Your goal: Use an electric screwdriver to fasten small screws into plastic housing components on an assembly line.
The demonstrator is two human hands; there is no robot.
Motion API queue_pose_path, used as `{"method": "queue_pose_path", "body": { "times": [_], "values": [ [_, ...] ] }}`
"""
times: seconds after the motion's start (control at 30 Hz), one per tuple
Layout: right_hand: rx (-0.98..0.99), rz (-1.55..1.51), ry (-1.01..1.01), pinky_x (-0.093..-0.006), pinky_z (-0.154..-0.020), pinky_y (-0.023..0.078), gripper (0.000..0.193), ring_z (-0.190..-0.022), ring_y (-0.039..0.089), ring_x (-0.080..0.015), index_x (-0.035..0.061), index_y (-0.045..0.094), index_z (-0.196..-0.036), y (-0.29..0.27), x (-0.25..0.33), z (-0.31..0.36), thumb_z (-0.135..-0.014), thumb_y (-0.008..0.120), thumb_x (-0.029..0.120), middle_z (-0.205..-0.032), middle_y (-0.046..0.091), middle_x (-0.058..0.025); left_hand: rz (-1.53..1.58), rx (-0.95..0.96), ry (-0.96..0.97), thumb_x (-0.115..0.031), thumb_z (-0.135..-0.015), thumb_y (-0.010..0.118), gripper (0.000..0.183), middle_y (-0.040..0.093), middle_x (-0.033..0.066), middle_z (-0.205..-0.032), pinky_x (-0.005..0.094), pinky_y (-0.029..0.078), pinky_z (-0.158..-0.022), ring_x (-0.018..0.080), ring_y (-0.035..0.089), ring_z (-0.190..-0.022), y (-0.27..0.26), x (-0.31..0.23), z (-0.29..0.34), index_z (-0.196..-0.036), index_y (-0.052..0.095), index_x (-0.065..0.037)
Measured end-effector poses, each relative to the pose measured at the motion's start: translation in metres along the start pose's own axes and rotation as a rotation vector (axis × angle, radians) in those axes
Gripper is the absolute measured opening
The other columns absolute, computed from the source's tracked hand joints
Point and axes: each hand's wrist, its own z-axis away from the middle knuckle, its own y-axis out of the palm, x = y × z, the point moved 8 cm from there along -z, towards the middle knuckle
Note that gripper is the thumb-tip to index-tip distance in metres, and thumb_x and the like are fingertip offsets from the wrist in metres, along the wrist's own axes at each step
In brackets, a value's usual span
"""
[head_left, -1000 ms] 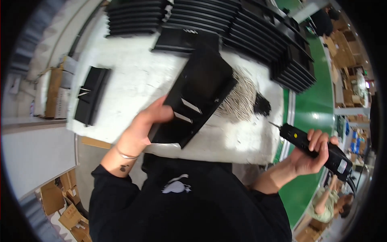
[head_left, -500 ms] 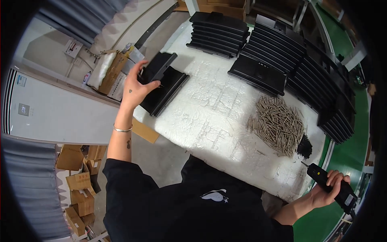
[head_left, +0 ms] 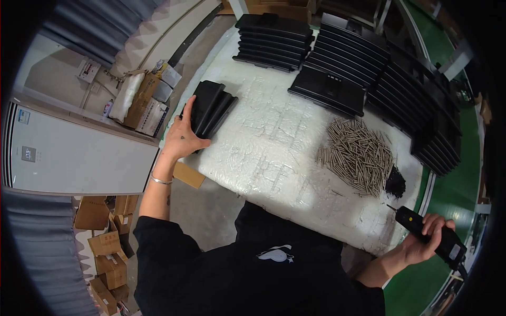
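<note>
At the left end of the table, my left hand (head_left: 182, 136) grips a black plastic panel (head_left: 206, 102) with thumb and fingers spread around its near corner. This panel lies on top of another black panel (head_left: 224, 113), roughly lined up with it. At the lower right, my right hand (head_left: 426, 242) is wrapped around a black electric screwdriver (head_left: 414, 221). Its thin bit points up and left, just short of a small heap of tiny black screws (head_left: 395, 183). Beside these lies a large pile of silvery metal pins (head_left: 358, 158).
Black panels stand in stacks (head_left: 274, 42) along the far side, with more stacks (head_left: 342, 58) curving down the right. White wrap covers the table (head_left: 263, 131). Cardboard boxes (head_left: 108, 245) sit on the floor at left, near a white cabinet (head_left: 84, 147).
My left hand has lowered the black panel from a tilted, raised position onto the one beneath it. The screwdriver stays in my right hand, nearly still. The whole view has shifted slightly.
</note>
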Motion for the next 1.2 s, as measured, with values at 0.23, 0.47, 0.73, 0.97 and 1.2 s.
{"method": "queue_pose_path", "body": {
  "times": [0.23, 0.47, 0.73, 0.97, 1.2],
  "values": [
    [-0.058, -0.007, 0.062, -0.0298, -0.054, 0.042, 0.027, -0.052, 0.044, -0.0112, 0.0050, 0.048, -0.105, 0.029, 0.014, 0.017, -0.080, 0.060, 0.009, -0.067, 0.047, -0.0011, 1.065, 0.271, -0.074, -0.007, -0.056, 0.070, 0.100, 0.055, 0.0143, -0.126, 0.0330, 0.047, -0.095, 0.0264, 0.057, -0.112, 0.020, 0.011, 0.026, -0.147, 0.029, -0.002],
    [0.594, -0.448, -0.010, -0.0296, -0.038, 0.034, 0.013, -0.045, 0.051, -0.0164, 0.0037, 0.062, -0.094, 0.061, 0.098, 0.054, -0.083, 0.061, -0.003, -0.063, 0.056, -0.0084, 0.871, 0.921, 0.699, -0.014, -0.049, 0.078, 0.113, 0.042, 0.0148, -0.142, 0.0326, 0.028, -0.111, 0.0250, 0.041, -0.133, 0.095, -0.323, 0.072, -0.148, 0.025, 0.001],
    [0.413, -0.421, 0.043, -0.0288, -0.038, 0.033, 0.015, -0.044, 0.049, -0.0160, 0.0043, 0.063, -0.094, 0.027, 0.126, 0.068, -0.082, 0.060, -0.005, -0.062, 0.055, -0.0083, 0.179, 0.849, 1.547, -0.034, -0.063, 0.078, 0.104, 0.056, 0.0246, -0.123, 0.0390, 0.044, -0.097, 0.0360, 0.057, -0.110, 0.253, -0.637, 0.261, -0.150, 0.023, -0.017],
    [0.390, -0.534, 0.031, -0.0282, -0.037, 0.032, 0.017, -0.042, 0.048, -0.0157, 0.0049, 0.064, -0.094, 0.015, 0.160, 0.096, -0.082, 0.060, -0.006, -0.061, 0.055, -0.0083, 0.472, 0.234, 2.000, -0.034, -0.076, 0.073, 0.077, 0.040, 0.0231, -0.141, 0.0482, 0.034, -0.107, 0.0413, 0.039, -0.130, 0.215, -0.602, 0.281, -0.143, 0.039, -0.021],
    [0.554, -0.797, 0.095, -0.0275, -0.037, 0.030, 0.019, -0.041, 0.047, -0.0154, 0.0054, 0.065, -0.094, 0.031, 0.134, 0.093, -0.081, 0.059, -0.007, -0.060, 0.054, -0.0083, 0.488, 0.200, 1.583, -0.019, -0.077, 0.076, 0.042, 0.063, 0.0109, -0.116, 0.0344, 0.048, -0.093, 0.0275, 0.059, -0.108, 0.137, -0.453, 0.101, -0.116, 0.064, -0.009]
  ]
}}
